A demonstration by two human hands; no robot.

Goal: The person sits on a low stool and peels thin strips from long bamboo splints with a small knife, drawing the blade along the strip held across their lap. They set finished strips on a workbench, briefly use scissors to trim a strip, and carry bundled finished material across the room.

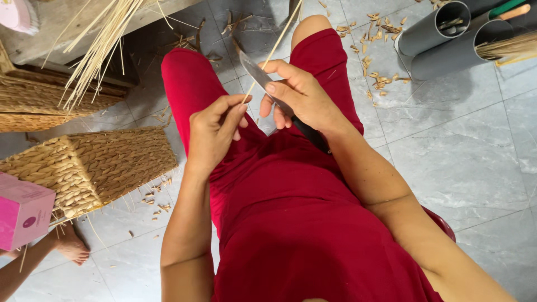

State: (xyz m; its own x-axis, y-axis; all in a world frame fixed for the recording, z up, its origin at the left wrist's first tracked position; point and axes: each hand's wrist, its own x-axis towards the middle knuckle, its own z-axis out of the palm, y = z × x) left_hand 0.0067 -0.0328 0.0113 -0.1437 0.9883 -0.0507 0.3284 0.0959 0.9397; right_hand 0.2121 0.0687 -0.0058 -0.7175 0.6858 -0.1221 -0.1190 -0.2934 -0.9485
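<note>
Our right hand [299, 98] is closed around a knife [258, 74], the dark handle running back under the palm toward the lap and the grey blade pointing up and away over the left thigh. We press the thumb of that hand against the flat of the blade, right where a thin pale reed strip [274, 50] crosses it. Our left hand [215, 131] pinches the near end of that strip between thumb and forefinger, just beside the knife hand, the two hands nearly touching above our red-clothed lap. From the pinch the strip runs up and to the right, past the blade and out over the knee toward the top edge of the view.

On the grey tiled floor [475, 145] to our left lies a woven basket [95, 168] on its side, with a pink box [22, 210] near it and another person's bare foot [70, 246] just below. A bundle of loose pale reeds [98, 50] fans down from the upper left. At upper right we see grey plastic pipes [442, 28] lying on the floor, with small cut shavings [380, 78] scattered near them
</note>
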